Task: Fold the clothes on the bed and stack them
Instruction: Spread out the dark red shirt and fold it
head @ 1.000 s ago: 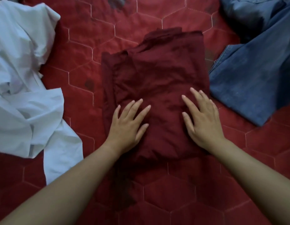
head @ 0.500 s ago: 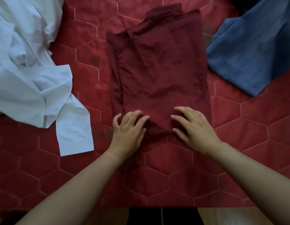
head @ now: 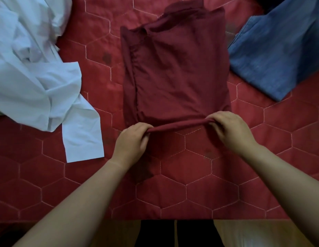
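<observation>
The maroon garment [head: 176, 68] lay in the middle of the bed [head: 190, 175], folded into a long rectangle that ran away from me. Its layered edges showed down its left side and bunched a little at its far end.

My left grip [head: 132, 141] was clamped on the left end of the garment's near hem, fingers curled round the cloth. My right grip [head: 232, 132] was clamped on the right end of the same hem in the same way. Between the two, the hem was lifted off the bed and drawn into a narrow, taut ridge that sat slightly higher on the right. The rest of the garment stayed flat on the bed beyond the ridge. I could not tell how many layers I had gathered.

To the left of the garment a white shirt [head: 30, 77] lay crumpled, apart from it, with one flat strip reaching toward the near edge of the bed. To the right of the garment lay jeans [head: 273, 54], their edge just beside its right side. Whether they touched it I could not tell.

On the near side of the garment the bed ended in a straight edge, and past that I could see pale floor [head: 253, 234] and my dark trouser legs [head: 173, 234].
</observation>
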Motion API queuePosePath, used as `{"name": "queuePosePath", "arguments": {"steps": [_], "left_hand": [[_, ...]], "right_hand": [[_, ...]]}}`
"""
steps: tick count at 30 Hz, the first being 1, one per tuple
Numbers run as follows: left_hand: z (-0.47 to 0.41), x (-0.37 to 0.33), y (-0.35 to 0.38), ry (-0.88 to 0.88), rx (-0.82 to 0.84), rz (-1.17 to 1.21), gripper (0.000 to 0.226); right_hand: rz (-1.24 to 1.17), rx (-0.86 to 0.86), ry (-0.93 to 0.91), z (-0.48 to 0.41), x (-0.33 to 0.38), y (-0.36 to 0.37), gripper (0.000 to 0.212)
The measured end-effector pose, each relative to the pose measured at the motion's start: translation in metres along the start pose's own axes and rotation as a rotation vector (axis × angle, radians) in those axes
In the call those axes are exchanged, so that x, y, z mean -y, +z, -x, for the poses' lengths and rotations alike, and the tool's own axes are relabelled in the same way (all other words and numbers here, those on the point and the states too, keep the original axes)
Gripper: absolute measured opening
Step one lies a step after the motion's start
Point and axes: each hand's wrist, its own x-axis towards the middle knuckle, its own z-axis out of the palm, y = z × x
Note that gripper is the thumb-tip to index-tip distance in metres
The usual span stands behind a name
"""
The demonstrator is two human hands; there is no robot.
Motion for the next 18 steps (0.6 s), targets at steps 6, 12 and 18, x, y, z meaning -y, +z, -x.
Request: {"name": "queuePosePath", "arguments": {"steps": [6, 12, 18], "left_hand": [[0.027, -0.026, -0.054, -0.035, -0.002, 0.135, 0.02], [-0.017, -0.039, -0.115, -0.095, -0.12, 0.266, 0.013], [-0.108, -0.009, -0.106, -0.232, -0.261, 0.22, 0.013]], "right_hand": [[-0.055, 0.127, 0.007, 0.02, 0.038, -0.056, 0.01], [-0.048, 0.025, 0.04, -0.022, 0.05, -0.11, 0.013], [-0.034, -0.145, 0.155, -0.128, 0.017, -0.092, 0.023]]}}
